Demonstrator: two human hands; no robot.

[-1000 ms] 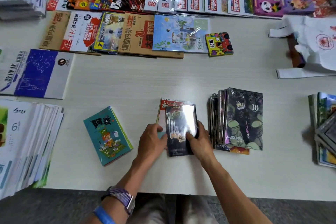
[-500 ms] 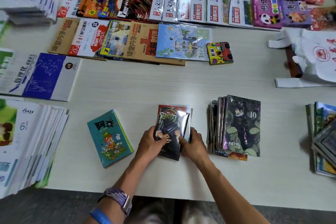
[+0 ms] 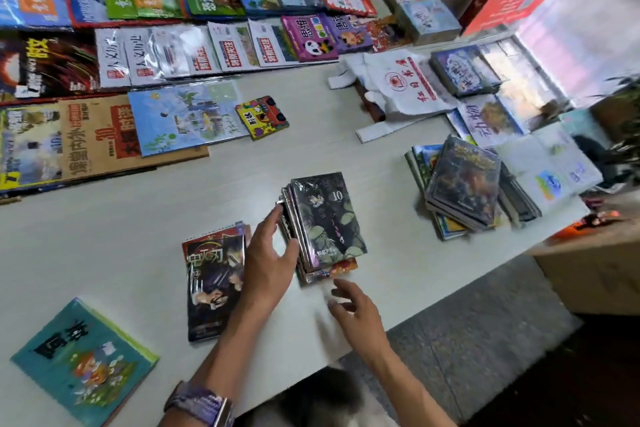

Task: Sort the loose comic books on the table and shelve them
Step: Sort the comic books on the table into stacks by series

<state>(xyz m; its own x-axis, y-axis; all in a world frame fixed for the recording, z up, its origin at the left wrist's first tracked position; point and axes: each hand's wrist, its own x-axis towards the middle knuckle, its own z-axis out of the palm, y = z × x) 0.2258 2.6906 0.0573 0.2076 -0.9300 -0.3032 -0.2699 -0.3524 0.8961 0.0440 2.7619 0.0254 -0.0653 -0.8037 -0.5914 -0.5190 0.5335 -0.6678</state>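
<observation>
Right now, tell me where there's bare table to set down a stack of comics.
Free: the wide strip of table between the brown workbook and the teal book; also the patch between the "10" stack, the white bag and the right-hand pile. Crowded: the far rows of books and the right edge.

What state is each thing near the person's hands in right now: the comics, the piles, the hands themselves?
Left hand: open, fingers at the left edge of the volume 10 stack.
Right hand: open, empty, just above the table edge.
Volume 10 stack: piled, uneven, top cover face up.
Dark comic: flat, face up, lying on a red-covered one.
Teal book: flat, alone, untouched.
Right pile: stacked askew.
</observation>
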